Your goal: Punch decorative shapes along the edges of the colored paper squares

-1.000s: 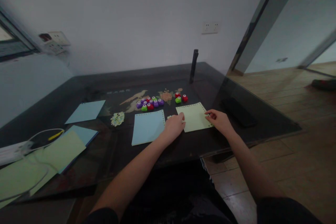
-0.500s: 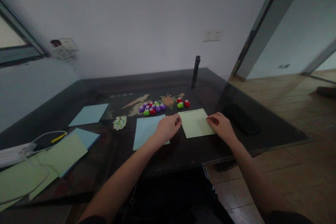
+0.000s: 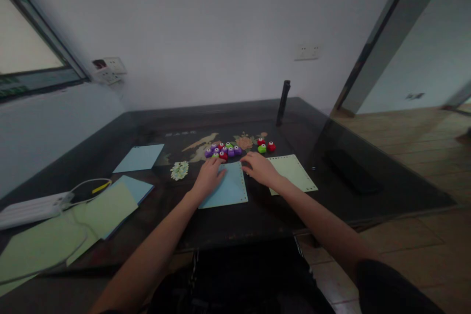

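My left hand [image 3: 209, 178] rests over the left side of a light blue sheet of loose-leaf paper [image 3: 230, 189], fingers stretched out and thumb apart. Its fingertips come close to a cluster of small red, green and purple toys with eye-like white dots [image 3: 230, 151]. At the blue sheet's upper right corner is my right hand [image 3: 259, 169], its fingers slightly bent and apart from the thumb. Whether its fingertips touch the paper is hard to tell. Under my right wrist, a pale green punched sheet [image 3: 294, 171] is partly covered.
Three more toys [image 3: 271, 146] sit behind the pale green sheet. A flower-patterned piece [image 3: 180, 170] and another blue sheet [image 3: 140, 158] lie left. Farther left are stacked papers [image 3: 110, 206] and a white power strip [image 3: 33, 210]. A black upright stick [image 3: 283, 103] and dark phone-like object [image 3: 351, 171] are right.
Both hands have left the pale green sheet and moved left to the blue one. The blue sheet now shows holes down its right side. My view has turned slightly left.
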`<state>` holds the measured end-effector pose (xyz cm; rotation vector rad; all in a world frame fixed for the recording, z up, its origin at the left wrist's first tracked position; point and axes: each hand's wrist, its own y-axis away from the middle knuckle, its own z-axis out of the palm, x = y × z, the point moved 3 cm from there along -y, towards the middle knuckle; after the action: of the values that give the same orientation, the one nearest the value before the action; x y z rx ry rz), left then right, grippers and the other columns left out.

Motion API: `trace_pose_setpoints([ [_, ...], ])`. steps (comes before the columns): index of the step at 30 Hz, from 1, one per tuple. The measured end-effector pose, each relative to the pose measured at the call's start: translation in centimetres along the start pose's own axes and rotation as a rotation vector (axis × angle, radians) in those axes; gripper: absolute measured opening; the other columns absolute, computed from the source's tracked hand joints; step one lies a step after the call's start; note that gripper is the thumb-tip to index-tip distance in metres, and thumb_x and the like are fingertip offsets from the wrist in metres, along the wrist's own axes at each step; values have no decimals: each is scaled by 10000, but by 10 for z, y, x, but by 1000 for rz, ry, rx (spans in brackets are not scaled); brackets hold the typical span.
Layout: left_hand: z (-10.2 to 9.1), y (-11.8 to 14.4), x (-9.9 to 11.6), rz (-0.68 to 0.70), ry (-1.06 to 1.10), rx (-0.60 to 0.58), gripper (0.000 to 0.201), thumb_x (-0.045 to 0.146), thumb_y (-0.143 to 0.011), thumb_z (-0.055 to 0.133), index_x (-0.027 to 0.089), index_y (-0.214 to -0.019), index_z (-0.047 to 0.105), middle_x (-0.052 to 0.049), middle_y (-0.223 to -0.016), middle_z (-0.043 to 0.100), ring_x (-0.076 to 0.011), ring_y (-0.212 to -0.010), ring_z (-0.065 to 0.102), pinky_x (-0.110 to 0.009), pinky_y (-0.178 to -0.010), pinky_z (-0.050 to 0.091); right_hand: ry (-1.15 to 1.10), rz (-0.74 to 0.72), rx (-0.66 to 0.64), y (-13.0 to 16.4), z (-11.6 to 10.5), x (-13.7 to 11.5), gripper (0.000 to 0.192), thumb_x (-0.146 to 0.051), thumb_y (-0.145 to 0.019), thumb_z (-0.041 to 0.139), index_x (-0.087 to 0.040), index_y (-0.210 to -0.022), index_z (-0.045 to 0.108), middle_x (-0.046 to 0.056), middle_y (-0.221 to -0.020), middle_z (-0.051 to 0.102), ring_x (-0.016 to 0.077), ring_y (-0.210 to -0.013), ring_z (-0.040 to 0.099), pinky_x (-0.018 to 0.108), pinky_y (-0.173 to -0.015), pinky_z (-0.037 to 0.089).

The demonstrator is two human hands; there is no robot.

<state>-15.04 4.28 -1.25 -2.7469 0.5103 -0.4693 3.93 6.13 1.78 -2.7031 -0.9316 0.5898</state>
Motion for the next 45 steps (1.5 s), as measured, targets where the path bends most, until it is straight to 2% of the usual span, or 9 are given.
trace_pose_setpoints([
  [4, 9, 0, 2, 0, -20, -23, 370, 280, -858, 506, 155, -1206, 503, -110, -1180, 557, -241, -1126, 489, -389, -977, 389, 144, -23, -66, -15, 28, 2, 373, -293, -825, 619, -108, -1149, 602, 155, -1136, 590, 271, -1062, 503, 379, -878, 403],
  [7, 11, 1, 2, -7, -48, -49, 389, 298, -860, 506, 157, -1222, 494, -107, -1189, 552, -247, -1134, 475, -389, -975, 385, 190, -15, -88, -16, 36, 5, 376, -320, -832, 609, -121, -1150, 603, 155, -1145, 586, 283, -1061, 495, 387, -851, 411],
  [13, 6, 0, 5, -41, -76, -73, 382, 309, -852, 520, 187, -1214, 511, -107, -1199, 553, -265, -1132, 473, -419, -950, 388, 173, -19, -69, -14, 36, 5, 351, -304, -836, 604, -146, -1148, 595, 137, -1110, 593, 275, -1048, 495, 382, -857, 401],
  [23, 3, 2, 8, -58, -100, -48, 390, 323, -842, 535, 207, -1214, 514, -97, -1176, 552, -254, -1106, 486, -382, -910, 405, 64, -24, 7, -15, 37, 12, 292, -240, -747, 690, -169, -1017, 602, 94, -1041, 588, 252, -1013, 506, 372, -868, 410],
  [32, 3, -1, 7, -43, -39, -28, 345, 291, -803, 576, 205, -1137, 555, -89, -1112, 536, -250, -1077, 500, -410, -928, 411, 6, 7, 21, -13, 36, 12, 248, -219, -733, 698, -154, -950, 599, 89, -980, 555, 241, -982, 491, 352, -861, 398],
  [40, -2, 0, 11, -28, -15, -2, 250, 251, -792, 574, 201, -1037, 570, -84, -1093, 528, -245, -1044, 520, -400, -913, 426, -69, 42, -65, -14, 38, 11, 131, -222, -729, 705, -153, -804, 623, 35, -781, 537, 185, -814, 506, 282, -732, 380],
  [45, -6, -1, 8, -18, 13, 25, 278, 255, -794, 588, 205, -1065, 564, -79, -1111, 537, -243, -1072, 506, -395, -934, 407, -117, 39, -48, -14, 36, 9, 118, -206, -743, 663, -158, -684, 573, 19, -716, 541, 152, -706, 493, 257, -648, 350],
])
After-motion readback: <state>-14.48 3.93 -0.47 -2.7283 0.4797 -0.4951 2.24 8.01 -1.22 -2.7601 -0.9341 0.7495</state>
